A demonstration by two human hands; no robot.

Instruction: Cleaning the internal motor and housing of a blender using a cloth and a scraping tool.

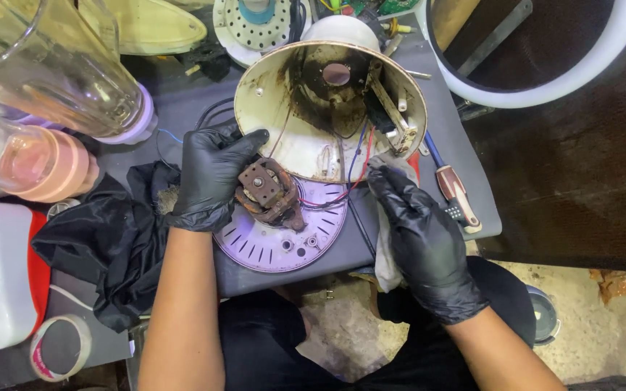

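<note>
Holding the rusty motor (269, 194) in my closed left grip (211, 177), right grip (422, 232) pinching cloth (389, 264); thin wires (342, 190) risk snapping.

glossy black rubbery gloves cover both hands; left hand (211, 181) at nine o'clock grips a rough rusted metal motor (269, 194); grimy cream plastic housing (269, 108) at twelve.

motor (269, 192) on base plate (284, 242) | housing (327, 108) behind | screwdriver (452, 190) right
</note>
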